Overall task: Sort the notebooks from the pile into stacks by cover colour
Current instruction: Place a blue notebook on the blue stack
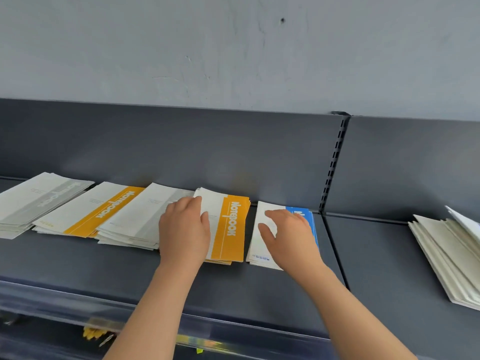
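Note:
Several stacks of notebooks lie in a row on a dark grey shelf. From the left: a grey-banded stack, a yellow-banded stack, another grey-banded stack, a second yellow-banded stack and a blue-banded stack. My left hand rests at the left edge of the second yellow stack, fingers curved over it. My right hand lies flat on the blue stack with its fingers spread, hiding most of the blue band.
A fanned pile of notebooks with pale covers lies on the adjoining shelf section at the right. A slotted upright divides the two back panels. A clear price rail runs along the shelf's front edge.

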The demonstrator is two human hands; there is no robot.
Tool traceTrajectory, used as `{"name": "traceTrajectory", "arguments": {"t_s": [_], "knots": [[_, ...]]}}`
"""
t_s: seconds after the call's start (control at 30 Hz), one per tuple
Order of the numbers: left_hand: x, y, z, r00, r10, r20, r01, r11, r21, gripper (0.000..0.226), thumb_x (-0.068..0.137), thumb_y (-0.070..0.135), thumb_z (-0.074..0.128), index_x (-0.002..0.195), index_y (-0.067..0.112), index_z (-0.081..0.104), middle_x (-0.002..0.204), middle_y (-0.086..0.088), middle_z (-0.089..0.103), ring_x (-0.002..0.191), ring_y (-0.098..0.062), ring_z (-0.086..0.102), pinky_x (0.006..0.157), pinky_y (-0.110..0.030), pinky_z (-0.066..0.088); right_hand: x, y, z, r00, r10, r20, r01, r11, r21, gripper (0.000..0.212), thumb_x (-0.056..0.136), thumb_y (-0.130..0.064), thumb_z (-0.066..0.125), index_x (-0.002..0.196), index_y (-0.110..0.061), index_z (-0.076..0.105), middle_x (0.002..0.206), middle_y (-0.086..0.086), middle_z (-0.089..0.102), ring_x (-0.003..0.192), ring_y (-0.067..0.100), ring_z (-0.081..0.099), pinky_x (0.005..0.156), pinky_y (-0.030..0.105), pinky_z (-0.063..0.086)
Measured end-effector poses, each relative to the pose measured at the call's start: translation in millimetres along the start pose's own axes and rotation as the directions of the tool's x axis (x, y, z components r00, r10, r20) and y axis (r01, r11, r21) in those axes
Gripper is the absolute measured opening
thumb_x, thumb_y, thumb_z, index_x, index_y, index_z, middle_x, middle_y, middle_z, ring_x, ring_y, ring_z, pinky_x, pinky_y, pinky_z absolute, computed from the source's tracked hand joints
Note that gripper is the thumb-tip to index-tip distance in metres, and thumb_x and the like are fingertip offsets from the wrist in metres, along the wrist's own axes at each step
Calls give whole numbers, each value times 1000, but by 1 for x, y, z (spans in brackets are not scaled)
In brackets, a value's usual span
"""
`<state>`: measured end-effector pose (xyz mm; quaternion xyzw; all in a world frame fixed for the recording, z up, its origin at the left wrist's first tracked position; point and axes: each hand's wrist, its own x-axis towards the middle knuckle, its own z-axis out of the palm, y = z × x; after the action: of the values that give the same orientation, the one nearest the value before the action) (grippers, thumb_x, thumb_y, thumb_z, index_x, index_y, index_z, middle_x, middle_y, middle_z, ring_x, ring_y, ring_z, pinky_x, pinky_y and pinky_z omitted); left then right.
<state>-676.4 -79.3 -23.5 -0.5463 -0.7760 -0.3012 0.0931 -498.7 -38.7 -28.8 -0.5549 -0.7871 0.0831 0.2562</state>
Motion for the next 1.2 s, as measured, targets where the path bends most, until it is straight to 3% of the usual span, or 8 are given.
{"name": "traceTrajectory", "arguments": {"t_s": [0.4, 0.6, 0.67, 0.77, 0.83, 0.9, 1.07, 1.2], "knots": [[-50, 180, 36, 966, 253, 49, -209, 878, -431, 34, 96, 26, 50, 128, 17, 58, 128, 4, 57, 119, -14, 49, 96, -20, 34, -54, 149, -107, 975, 100, -200, -125, 985, -117, 40, 96, -31, 48, 132, -15, 54, 130, -4, 59, 125, 10, 48, 117, 26, 14], [-85, 279, 70, 907, 337, 253, -124, 787, -604, 35, 96, 28, 49, 128, 19, 57, 112, 8, 63, 102, -7, 56, 87, -22, 43, -90, 242, -174, 923, 324, -206, -361, 916, -175, 40, 98, -31, 42, 135, -17, 49, 133, -3, 56, 130, 20, 41, 114, 29, 16], [-97, 307, 79, 874, 359, 327, -78, 769, -634, 34, 96, 28, 49, 128, 18, 57, 104, 12, 62, 92, -4, 57, 81, -19, 43, -102, 276, -184, 899, 402, -176, -433, 876, -214, 33, 97, -31, 41, 123, -16, 56, 117, 1, 64, 114, 23, 50, 113, 33, 22], [-113, 342, 95, 824, 384, 418, -42, 775, -630, 18, 96, 28, 48, 107, 24, 61, 91, 6, 60, 77, -7, 51, 76, -23, 45, -118, 321, -188, 843, 526, -113, -537, 824, -179, 24, 94, -29, 40, 84, -11, 52, 84, 3, 60, 80, 24, 46, 95, 31, 38], [-119, 361, 103, 803, 375, 464, -21, 795, -606, 9, 95, 31, 47, 91, 24, 49, 87, 2, 53, 76, -14, 47, 73, -25, 43, -126, 339, -187, 848, 526, -61, -529, 837, -139, 26, 93, -30, 39, 83, -10, 52, 83, 4, 61, 76, 22, 50, 77, 34, 45], [-123, 377, 109, 787, 340, 514, 47, 799, -600, 23, 94, 33, 49, 92, 12, 58, 90, -4, 63, 82, -24, 58, 67, -26, 41, -131, 346, -186, 886, 463, -37, -464, 879, -108, 23, 93, -28, 40, 86, -12, 54, 84, 1, 61, 81, 23, 51, 67, 35, 43], [-126, 395, 122, 798, 241, 552, 193, 766, -614, 24, 86, 17, 50, 87, -6, 59, 85, -14, 70, 67, -31, 67, 48, -26, 41, -135, 355, -198, 918, 397, 0, -397, 917, 39, 25, 97, -22, 40, 110, -15, 60, 107, -1, 62, 84, 15, 54, 66, 28, 44], [-132, 401, 119, 804, 176, 568, 287, 722, -630, 15, 89, 10, 45, 95, 6, 58, 90, 0, 70, 59, -18, 69, 38, -19, 40, -138, 379, -204, 886, 462, -28, -463, 883, -77, 28, 98, -19, 34, 107, -6, 57, 111, 8, 62, 94, 25, 49, 90, 31, 36]]}}
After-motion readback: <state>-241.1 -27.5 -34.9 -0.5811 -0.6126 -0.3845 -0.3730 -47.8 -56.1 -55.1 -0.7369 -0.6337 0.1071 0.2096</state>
